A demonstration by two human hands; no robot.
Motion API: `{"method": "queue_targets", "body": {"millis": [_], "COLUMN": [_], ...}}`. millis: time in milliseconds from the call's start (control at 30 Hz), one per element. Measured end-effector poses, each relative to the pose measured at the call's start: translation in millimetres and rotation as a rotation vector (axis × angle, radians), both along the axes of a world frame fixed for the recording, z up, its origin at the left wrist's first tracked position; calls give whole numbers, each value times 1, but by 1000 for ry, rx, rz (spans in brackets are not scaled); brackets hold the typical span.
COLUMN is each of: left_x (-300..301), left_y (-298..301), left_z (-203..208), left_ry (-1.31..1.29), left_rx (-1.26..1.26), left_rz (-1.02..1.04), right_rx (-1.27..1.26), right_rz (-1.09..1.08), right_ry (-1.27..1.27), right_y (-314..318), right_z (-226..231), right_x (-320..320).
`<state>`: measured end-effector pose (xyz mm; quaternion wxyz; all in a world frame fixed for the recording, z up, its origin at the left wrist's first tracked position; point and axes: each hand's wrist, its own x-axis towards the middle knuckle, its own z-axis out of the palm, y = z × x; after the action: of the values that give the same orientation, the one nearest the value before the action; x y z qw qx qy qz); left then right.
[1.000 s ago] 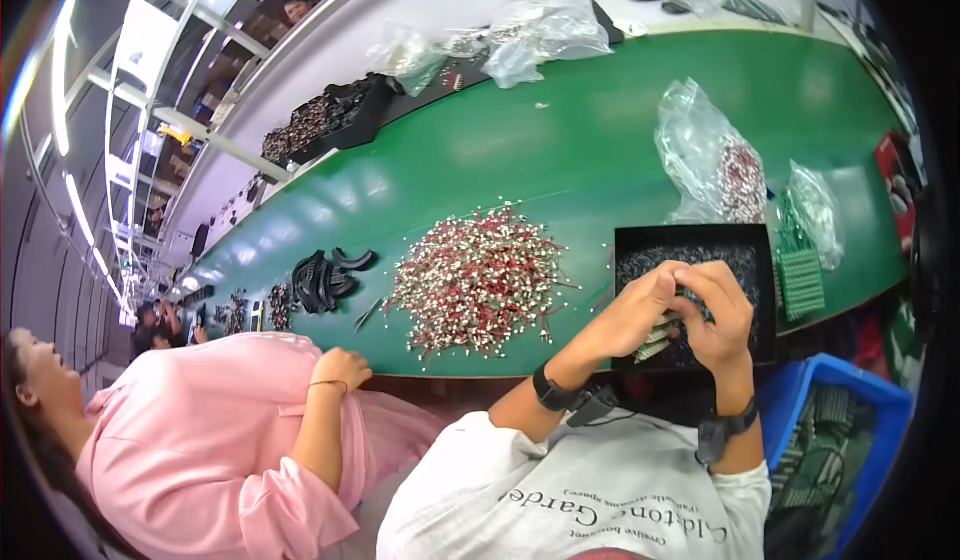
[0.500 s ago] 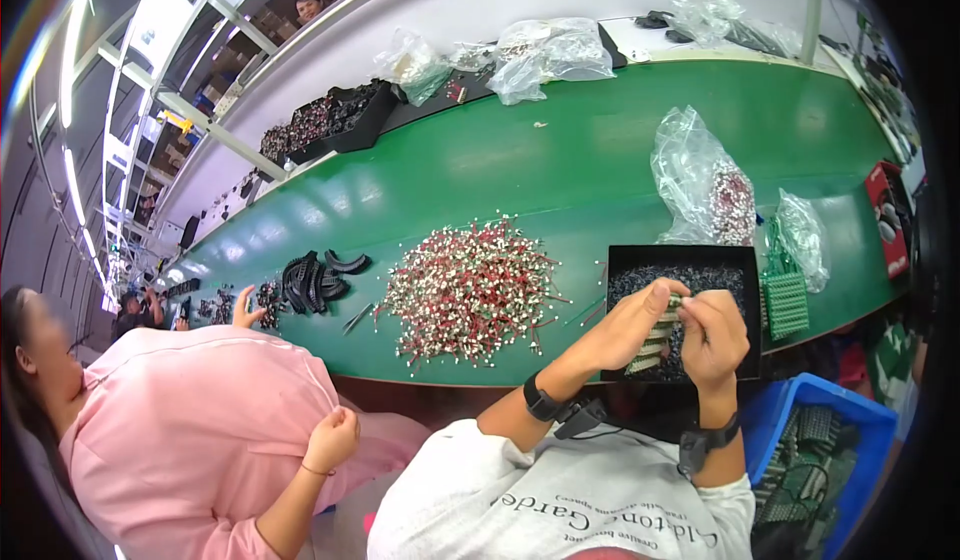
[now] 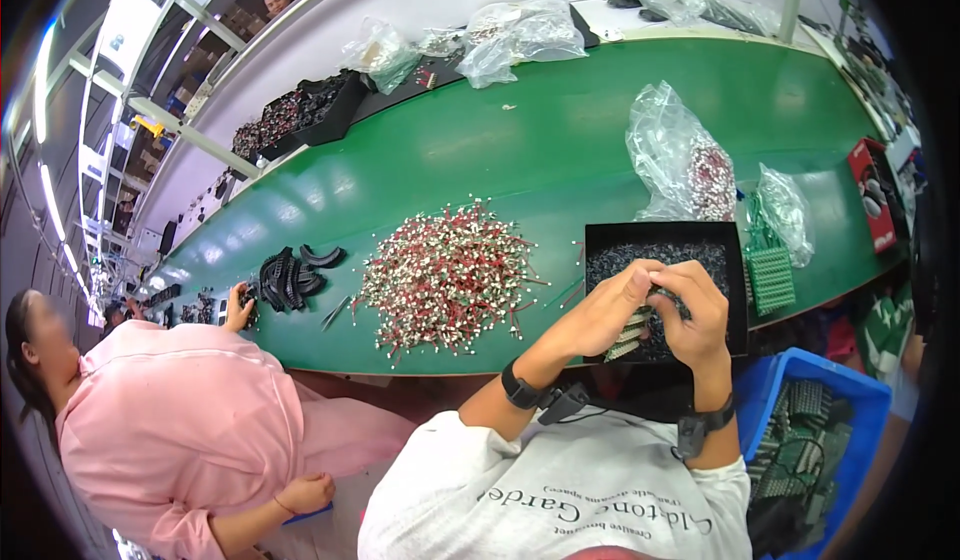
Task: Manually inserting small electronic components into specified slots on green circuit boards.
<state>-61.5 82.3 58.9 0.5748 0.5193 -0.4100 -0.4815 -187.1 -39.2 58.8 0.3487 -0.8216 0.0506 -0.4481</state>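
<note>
Over the black open box (image 3: pixel 741 270) of small dark pieces, both of my hands meet. My left hand (image 3: pixel 612 312) is closed around a pale green panel (image 3: pixel 627 338) that looks like a sheet of small circuit boards. Most of that panel is hidden behind my fingers. Against the left fingertips, my right hand (image 3: pixel 697 310) is curled in a pinch; whatever sits in it is too small or covered to make out. Left of the box lies a big pile of short red wires with white connectors (image 3: pixel 445 280).
Similar green panels (image 3: pixel 770 280) and clear bags (image 3: pixel 672 160) lie right of and behind the box. A blue crate (image 3: pixel 860 400) of boards stands at lower right. Tweezers (image 3: pixel 335 312) and black curved parts (image 3: pixel 290 278) lie left, near a co-worker in pink (image 3: pixel 180 410).
The whole view has shifted slightly. My right hand has closed in toward my left fingertips. The co-worker's nearer hand has dropped toward the lap, with something blue beside it.
</note>
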Motion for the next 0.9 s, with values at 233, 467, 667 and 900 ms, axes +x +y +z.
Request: {"method": "queue_targets", "body": {"millis": [233,467,667,900], "left_x": [7,2,-8,-5], "left_y": [2,7,1,2], "left_z": [-4,24,18,16], "left_ry": [35,276,305,295], "left_rx": [37,94,76,76], "left_rz": [-110,113,69,106], "right_rx": [36,-50,-16,-116], "right_rz": [62,-52,14,-136], "right_ry": [-4,-131,-30,-202], "right_y": [-9,-9,-8,-5], "right_z": [-10,-2,-15,-15], "right_x": [-4,-6,2,-3]}}
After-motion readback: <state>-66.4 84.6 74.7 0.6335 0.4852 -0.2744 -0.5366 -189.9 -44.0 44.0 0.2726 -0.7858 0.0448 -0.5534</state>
